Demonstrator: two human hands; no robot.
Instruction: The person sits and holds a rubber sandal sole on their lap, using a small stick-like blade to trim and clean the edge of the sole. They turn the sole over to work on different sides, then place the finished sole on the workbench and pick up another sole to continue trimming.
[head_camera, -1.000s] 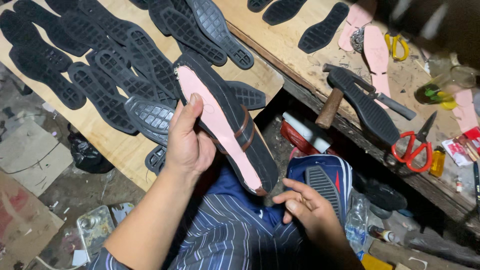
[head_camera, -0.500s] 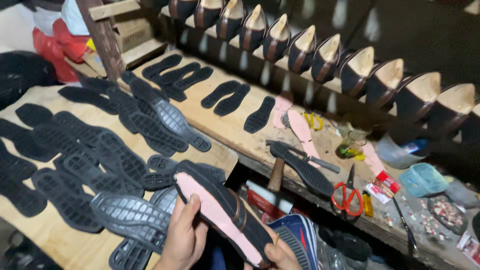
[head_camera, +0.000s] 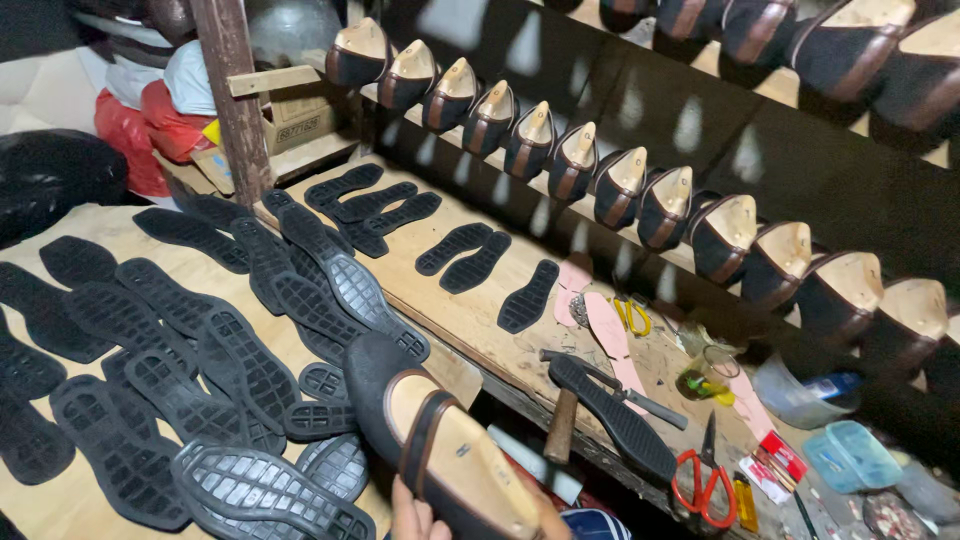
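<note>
Shoe (head_camera: 440, 450) on its wooden last sits at the bottom edge, just in front of the bench (head_camera: 90, 500) of black soles (head_camera: 250, 370), gripped from below by the left hand (head_camera: 415, 522), fingers curled round it. It could slip and knock the soles nearest it if that grip is shallow. Both hands are mostly cut off; the right hand's state I cannot tell.

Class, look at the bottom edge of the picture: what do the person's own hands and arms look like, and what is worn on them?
Only a few bare fingers show at the bottom edge. No glove, ring or sleeve is visible on them; the arms are out of frame.
</note>
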